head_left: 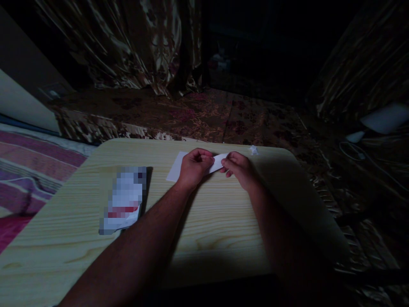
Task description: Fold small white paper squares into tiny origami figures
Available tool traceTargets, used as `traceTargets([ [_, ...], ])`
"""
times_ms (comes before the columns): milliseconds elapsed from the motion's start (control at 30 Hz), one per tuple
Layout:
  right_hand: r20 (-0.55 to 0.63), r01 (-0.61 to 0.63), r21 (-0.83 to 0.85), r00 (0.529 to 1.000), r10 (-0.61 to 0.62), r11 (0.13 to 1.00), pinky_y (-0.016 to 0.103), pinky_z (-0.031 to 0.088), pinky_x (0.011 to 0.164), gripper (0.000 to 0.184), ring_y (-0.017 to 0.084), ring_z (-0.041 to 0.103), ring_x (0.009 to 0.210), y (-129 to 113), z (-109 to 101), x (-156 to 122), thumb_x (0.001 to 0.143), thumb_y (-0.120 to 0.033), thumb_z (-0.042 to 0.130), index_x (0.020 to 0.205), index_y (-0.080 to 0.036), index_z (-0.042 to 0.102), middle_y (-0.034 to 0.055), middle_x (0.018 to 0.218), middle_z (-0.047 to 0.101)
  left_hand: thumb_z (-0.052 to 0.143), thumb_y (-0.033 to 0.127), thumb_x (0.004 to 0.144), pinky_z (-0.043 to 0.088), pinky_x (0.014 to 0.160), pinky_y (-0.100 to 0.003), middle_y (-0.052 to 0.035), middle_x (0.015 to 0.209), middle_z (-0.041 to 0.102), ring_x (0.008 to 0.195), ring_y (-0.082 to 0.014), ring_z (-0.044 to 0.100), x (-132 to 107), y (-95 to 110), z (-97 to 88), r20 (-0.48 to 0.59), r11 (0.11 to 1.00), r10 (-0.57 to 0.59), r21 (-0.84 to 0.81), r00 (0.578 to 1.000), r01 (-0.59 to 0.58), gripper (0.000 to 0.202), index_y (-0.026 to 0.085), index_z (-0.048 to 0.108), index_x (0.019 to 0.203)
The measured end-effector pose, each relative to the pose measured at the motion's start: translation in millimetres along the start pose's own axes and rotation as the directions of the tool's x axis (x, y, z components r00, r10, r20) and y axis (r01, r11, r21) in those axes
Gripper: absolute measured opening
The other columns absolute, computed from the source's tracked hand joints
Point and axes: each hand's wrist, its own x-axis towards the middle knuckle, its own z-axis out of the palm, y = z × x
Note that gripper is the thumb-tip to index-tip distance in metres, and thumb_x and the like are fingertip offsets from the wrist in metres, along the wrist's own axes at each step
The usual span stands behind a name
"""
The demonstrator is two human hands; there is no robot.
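Between my two hands is a narrow piece of white paper [217, 163], held a little above the far part of the table. My left hand [195, 167] pinches its left end between thumb and fingers. At the other end, the thumb and fingers of my right hand [236, 166] are closed on the paper. A flat white sheet [174, 169] lies on the table, partly hidden behind my left hand. Whether the held piece is folded, I cannot tell in this dim light.
The pale wood-grain table [223, 230] has rounded far corners. A blurred-out book or packet [126, 198] lies on its left. Near the far edge sits a small crumpled or folded white paper [254, 149]. Striped bedding [38, 157] is at left; a lamp-like white object [385, 119] stands at right.
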Motion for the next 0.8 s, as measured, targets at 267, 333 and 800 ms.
traceTargets([
  [267, -0.067, 0.031, -0.143, 0.997, -0.040, 0.989, 0.019, 0.034, 0.041, 0.021, 0.007, 0.045, 0.042, 4.9, 1.8, 1.3, 0.074, -0.036, 0.061, 0.070, -0.016, 0.057, -0.0015, 0.055, 0.059, 0.075, 0.032, 0.063, 0.043, 0.056, -0.023, -0.0013, 0.070, 0.064, 0.058, -0.0113, 0.055, -1.3, 0.2, 1.0, 0.064, 1.000, -0.007, 0.031, 0.998, 0.006, 0.029, 0.015, 0.067, 0.085],
  [333, -0.067, 0.030, -0.164, 0.997, -0.041, 0.986, 0.019, 0.034, 0.041, 0.020, 0.007, 0.046, 0.043, 4.9, 2.5, 0.7, 0.074, -0.036, 0.061, 0.070, -0.016, 0.058, -0.0020, 0.054, 0.058, 0.073, 0.034, 0.065, 0.043, 0.059, -0.024, -0.0024, 0.072, 0.066, 0.061, -0.0121, 0.056, -1.5, 0.4, 0.5, 0.114, 0.998, -0.002, 0.062, 0.994, -0.005, 0.027, 0.015, 0.068, 0.083],
  [800, -0.034, 0.024, -0.045, 0.999, -0.025, 0.999, 0.019, 0.036, 0.040, 0.019, 0.009, 0.052, 0.049, -1.0, 6.1, -2.4, 0.069, -0.033, 0.064, 0.074, -0.015, 0.063, 0.0025, 0.067, 0.066, 0.073, 0.039, 0.065, 0.038, 0.049, -0.021, -0.0005, 0.063, 0.062, 0.052, -0.0094, 0.050, 0.7, -1.6, 2.5, 0.008, 0.999, -0.011, 0.049, 1.000, 0.010, 0.027, 0.014, 0.064, 0.070],
])
